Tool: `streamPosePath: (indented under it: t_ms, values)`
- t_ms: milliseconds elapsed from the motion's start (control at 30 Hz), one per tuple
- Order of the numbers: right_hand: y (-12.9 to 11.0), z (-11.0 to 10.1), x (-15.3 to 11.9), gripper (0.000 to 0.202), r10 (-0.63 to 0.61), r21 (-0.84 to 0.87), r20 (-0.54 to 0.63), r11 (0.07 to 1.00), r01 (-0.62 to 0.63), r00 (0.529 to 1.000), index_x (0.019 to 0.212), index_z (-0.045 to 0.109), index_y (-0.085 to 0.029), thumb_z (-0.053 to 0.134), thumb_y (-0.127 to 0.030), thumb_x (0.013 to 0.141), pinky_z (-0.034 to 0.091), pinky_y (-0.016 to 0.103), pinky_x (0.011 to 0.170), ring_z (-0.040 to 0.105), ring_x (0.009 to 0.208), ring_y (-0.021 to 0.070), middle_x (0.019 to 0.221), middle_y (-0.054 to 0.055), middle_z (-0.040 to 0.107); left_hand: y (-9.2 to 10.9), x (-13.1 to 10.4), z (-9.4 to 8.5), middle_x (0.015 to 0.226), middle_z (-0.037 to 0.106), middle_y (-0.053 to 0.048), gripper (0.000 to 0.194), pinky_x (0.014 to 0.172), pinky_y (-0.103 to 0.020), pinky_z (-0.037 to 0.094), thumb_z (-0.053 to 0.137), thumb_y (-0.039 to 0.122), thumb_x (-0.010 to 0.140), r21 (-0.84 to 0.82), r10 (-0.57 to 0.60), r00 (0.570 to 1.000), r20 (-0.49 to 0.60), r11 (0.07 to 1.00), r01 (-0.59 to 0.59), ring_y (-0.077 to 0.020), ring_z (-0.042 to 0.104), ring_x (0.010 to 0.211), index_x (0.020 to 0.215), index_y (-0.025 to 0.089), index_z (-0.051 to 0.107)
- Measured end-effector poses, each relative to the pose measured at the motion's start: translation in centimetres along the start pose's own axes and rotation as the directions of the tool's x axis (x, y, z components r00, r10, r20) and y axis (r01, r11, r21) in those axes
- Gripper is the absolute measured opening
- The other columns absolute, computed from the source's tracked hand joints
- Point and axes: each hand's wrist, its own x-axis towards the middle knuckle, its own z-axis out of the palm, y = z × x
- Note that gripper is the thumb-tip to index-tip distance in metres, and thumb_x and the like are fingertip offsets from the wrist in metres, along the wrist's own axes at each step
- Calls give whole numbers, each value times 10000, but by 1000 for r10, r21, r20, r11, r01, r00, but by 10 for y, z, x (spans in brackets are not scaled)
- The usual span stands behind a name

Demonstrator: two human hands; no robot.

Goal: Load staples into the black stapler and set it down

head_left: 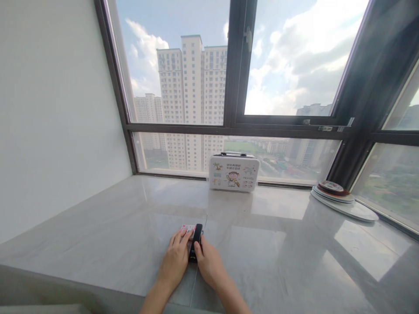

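A black stapler (198, 233) lies lengthwise on the grey marble-look sill, pointing away from me. My right hand (208, 261) grips it from the right, thumb on top and fingers along the far side. Small white and pink printed paper slips (188, 227) stick out at the stapler's left side. On them rest the fingers of my left hand (175, 256), curled close against the stapler; its thumb is mostly hidden. How far the paper reaches into the stapler's jaws cannot be seen.
Against the window stands a white cartoon-printed case (234, 173) with a handle on top. Stacked plates or round mats (342, 203) lie in the right corner by the window frame. A white wall (59, 109) bounds the left, and the sill's front edge (81, 283) runs near me.
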Motion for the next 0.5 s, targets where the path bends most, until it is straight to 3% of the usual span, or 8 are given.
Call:
streamPosePath:
  t_ms: [67,167,233,300,400,500]
  values:
    - [2,0,0,533,32,74,-18,997,-31,999,1460,518,-221,401,-511,1027,507,375,954,689,1075,259,1166,96,735,0,0,1,1515,491,-50,513,1162,-477,429,304,203,1040,-6,-10,1000,-7,1000,10,-247,410,1436,1523,310,440]
    - [10,-8,-8,696,140,146,-93,981,-125,986,1554,380,-151,377,-582,1008,532,358,806,699,860,251,894,56,735,-3,-1,1,1510,498,-46,535,1172,-476,421,292,165,1022,-16,-12,1000,-20,1000,11,-238,424,1428,1516,301,449]
    - [20,-26,-20,738,174,106,-184,982,-156,967,1564,356,-118,374,-585,993,513,342,704,659,727,240,749,17,673,-5,-1,-1,1497,511,-51,523,1185,-480,407,277,160,1023,-33,-14,999,-44,999,13,-235,432,1420,1496,271,471]
    - [35,-55,-35,711,166,40,-284,986,-162,944,1536,404,-115,389,-551,974,496,322,658,626,685,220,744,10,641,-3,0,-7,1473,533,-60,490,1192,-501,394,266,184,1037,-61,-29,994,-102,998,23,-241,448,1403,1468,241,493]
    - [58,-107,-58,670,204,6,-335,977,-214,920,1513,436,-145,338,-516,963,521,321,642,635,685,214,863,40,671,21,-1,-20,1426,565,-71,443,1194,-523,378,267,227,1057,-112,-61,967,-248,993,33,-251,456,1388,1425,219,512]
    - [74,-150,-75,656,152,-209,-373,947,-242,915,1480,495,-146,349,-482,936,533,360,915,672,1014,259,1113,105,705,72,-3,-26,1415,573,-72,422,1191,-532,364,295,242,1053,-123,-19,952,-304,992,-20,-267,453,1389,1406,237,526]
